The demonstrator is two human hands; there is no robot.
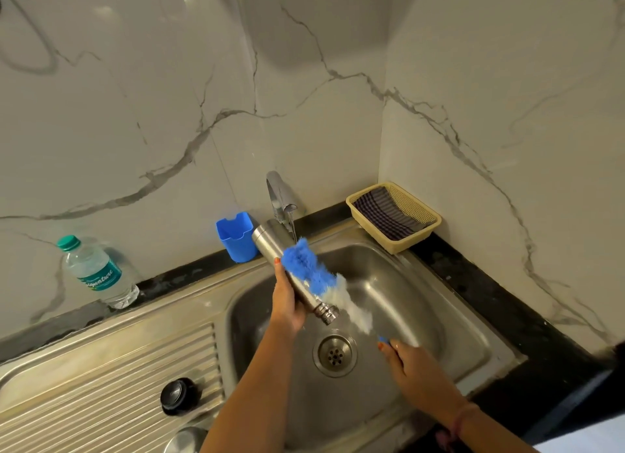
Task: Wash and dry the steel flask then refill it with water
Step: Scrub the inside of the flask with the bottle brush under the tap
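My left hand [287,300] grips the steel flask [270,242] around its middle, holding it tilted over the sink basin [389,283] with the threaded mouth pointing down towards me. A bottle brush with blue and white bristles [311,270] lies against the flask's side, blurred by motion. My right hand [409,361] holds the brush's handle low on the right, above the basin. The tap [280,198] stands just behind the flask, with a thin stream of water falling from it.
A black flask cap [179,395] sits on the ribbed drainboard, near a steel lid [186,440] at the bottom edge. A plastic water bottle [98,273] and a blue holder [236,236] stand at the back. A beige basket [419,231] holds a striped cloth [385,212].
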